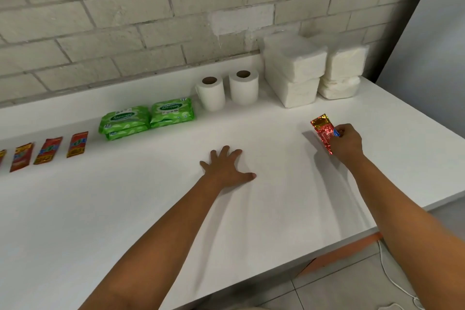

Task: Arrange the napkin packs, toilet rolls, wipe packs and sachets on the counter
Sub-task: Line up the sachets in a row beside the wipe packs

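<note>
Two bare forearms reach in from the near edge of the white counter (151, 209). One red foil sachet (320, 131) is pinched at its lower end by the right hand (346, 145), fingers curled round it, and is held tilted just above the counter's right part, well apart from its fellows. Flat on the counter's middle, fingers spread and holding nothing, the left hand (226, 167) is pressed.

Outward from that sachet, the rest appears sorted already. Four napkin packs (297, 68) are stacked in two piles in the far right corner; two toilet rolls (227, 90) are stood upright beside them; green wipe packs (148, 116) are stacked in two pairs next along; a row of red sachets (50, 150) is laid out at the left, running out of view.

Judged from this, only the held sachet is left to be added to that row.
</note>
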### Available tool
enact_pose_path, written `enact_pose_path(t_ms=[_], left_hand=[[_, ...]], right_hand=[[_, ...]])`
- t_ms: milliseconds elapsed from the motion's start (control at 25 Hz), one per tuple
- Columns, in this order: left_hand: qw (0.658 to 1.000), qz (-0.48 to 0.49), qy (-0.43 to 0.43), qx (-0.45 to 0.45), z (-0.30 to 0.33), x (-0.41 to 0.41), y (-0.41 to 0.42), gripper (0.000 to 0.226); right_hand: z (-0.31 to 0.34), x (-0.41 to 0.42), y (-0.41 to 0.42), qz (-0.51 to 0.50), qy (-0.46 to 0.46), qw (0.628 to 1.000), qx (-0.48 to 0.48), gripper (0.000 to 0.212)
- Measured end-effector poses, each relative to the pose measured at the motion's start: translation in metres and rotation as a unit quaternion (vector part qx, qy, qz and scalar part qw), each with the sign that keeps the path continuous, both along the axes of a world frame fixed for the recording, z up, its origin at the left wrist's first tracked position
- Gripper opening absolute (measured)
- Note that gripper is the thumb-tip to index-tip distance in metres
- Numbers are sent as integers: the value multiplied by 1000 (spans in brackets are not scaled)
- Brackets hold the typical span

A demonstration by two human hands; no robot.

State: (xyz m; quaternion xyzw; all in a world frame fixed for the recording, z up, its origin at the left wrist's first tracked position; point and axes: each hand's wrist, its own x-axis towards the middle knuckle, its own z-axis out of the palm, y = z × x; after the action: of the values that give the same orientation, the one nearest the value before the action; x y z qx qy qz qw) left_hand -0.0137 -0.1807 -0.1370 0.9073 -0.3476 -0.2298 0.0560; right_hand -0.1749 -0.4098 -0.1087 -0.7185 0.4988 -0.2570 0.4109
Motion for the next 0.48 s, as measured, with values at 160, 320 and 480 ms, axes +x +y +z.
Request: enact_pose_path(t_ms=[160,320,480], left_hand=[[994,-17,36,-98,12,18,14,74],[980,20,45,-191,22,56,61,53],[982,59,28,-176,35,102,143,47]], right_hand=[[23,42,44,101,-50,994,-4,16],[41,93,93,153,-88,984,-2,17],[43,161,165,221,-108,969,1,26]])
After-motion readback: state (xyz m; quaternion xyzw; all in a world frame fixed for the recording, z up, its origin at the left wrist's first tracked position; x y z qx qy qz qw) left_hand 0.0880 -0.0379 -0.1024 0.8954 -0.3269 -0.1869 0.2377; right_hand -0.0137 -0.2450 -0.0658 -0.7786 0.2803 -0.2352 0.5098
